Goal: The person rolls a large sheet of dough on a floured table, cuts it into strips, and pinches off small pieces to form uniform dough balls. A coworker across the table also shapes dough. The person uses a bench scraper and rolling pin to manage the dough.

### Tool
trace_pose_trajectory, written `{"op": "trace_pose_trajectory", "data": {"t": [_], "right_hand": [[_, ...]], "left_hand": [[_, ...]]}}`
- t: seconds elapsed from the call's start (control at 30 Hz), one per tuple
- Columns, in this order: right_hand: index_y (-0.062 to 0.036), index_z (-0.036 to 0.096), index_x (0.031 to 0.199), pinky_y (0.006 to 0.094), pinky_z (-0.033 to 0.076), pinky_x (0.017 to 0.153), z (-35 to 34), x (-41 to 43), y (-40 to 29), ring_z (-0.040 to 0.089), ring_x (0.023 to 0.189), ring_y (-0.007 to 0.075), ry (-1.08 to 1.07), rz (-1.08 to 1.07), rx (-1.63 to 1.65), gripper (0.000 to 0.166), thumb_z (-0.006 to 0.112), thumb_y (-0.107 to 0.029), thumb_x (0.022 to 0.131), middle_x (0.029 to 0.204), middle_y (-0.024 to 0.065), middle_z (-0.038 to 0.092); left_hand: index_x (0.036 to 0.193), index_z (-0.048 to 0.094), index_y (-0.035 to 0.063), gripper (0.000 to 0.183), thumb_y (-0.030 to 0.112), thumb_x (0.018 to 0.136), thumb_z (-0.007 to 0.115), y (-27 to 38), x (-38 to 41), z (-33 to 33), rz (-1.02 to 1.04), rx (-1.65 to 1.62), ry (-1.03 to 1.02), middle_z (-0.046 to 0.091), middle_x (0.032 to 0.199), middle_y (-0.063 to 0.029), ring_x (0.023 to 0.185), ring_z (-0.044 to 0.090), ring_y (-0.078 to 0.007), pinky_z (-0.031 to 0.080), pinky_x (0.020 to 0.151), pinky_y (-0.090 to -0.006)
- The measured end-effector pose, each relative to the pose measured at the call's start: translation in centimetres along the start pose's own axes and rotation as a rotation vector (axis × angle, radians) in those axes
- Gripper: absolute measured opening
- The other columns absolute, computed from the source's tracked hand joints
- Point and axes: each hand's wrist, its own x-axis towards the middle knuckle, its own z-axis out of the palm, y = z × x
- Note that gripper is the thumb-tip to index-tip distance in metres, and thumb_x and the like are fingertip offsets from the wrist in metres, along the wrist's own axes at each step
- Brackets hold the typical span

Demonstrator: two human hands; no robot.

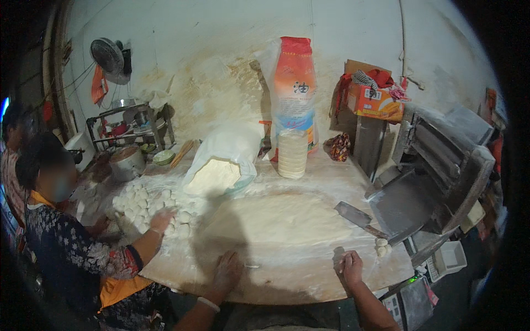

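Observation:
A long flat sheet of dough [285, 219] lies on the floured wooden table [290, 285]. My left hand [229, 271] is low over the table's near edge, short of the dough. Shadow falls across it, so its grip cannot be made out. Beside its fingers is a small pale scrap [251, 266]. My right hand [351, 265] is curled into a loose fist near the right end, with nothing seen in it. Beyond that hand a cleaver [353, 213] rests at the dough's right end, its handle towards the right. A few dough balls [382, 247] sit to the right.
At left a co-worker's hand [162, 219] reaches among many dough pieces [134, 202]. Behind the sheet are an open flour sack [232, 145], a clear plastic jar [292, 159] and a tall printed sack [295, 82]. A dough-rolling machine [439, 165] flanks the table at right.

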Motion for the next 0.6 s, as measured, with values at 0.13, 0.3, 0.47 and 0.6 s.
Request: {"op": "trace_pose_trajectory", "data": {"t": [0.13,0.3,0.47,0.6], "right_hand": [[-0.0067,0.059,0.098,0.0259,0.04,0.046,-1.4,0.3,2.7,0.047,0.05,0.0078,-0.039,-0.049,0.015,0.021,0.046,-0.016,0.112,0.07,0.0009,0.057],[-0.0042,0.06,0.097,0.0277,0.041,0.048,-0.4,-0.4,-0.1,0.048,0.051,0.0083,-0.097,-0.028,-0.029,0.02,0.045,-0.01,0.108,0.067,0.0001,0.054],[-0.0045,0.058,0.096,0.0269,0.04,0.048,-1.5,0.2,4.0,0.046,0.053,0.006,-0.08,-0.121,-0.117,0.016,0.048,-0.01,0.106,0.067,-0.0011,0.053],[-0.0057,0.061,0.096,0.0254,0.039,0.051,-0.4,-0.5,1.0,0.045,0.059,0.005,-0.092,0.016,-0.003,0.014,0.049,-0.007,0.105,0.073,-0.0026,0.054]], "left_hand": [[0.127,0.062,-0.0098,0.045,0.021,0.095,0.068,1.4,0.8,-1.3,0.132,0.147,-0.051,0.062,0.133,-0.0297,0.124,0.057,-0.0469,0.043,0.112,-0.0568],[0.128,0.06,-0.009,0.04,0.022,0.102,0.06,2.1,0.6,-1.4,-0.014,0.071,0.007,0.059,0.139,-0.0264,0.132,0.055,-0.0417,0.041,0.115,-0.0552],[0.133,0.058,-0.0065,0.044,0.02,0.098,0.064,0.2,0.5,0.6,0.008,0.029,-0.033,0.06,0.136,-0.0261,0.129,0.056,-0.0433,0.042,0.113,-0.0552],[0.132,0.06,-0.0034,0.044,0.023,0.097,0.067,-0.3,0.7,0.1,-0.041,0.032,-0.08,0.061,0.137,-0.0252,0.127,0.058,-0.0418,0.045,0.11,-0.0539]]}}
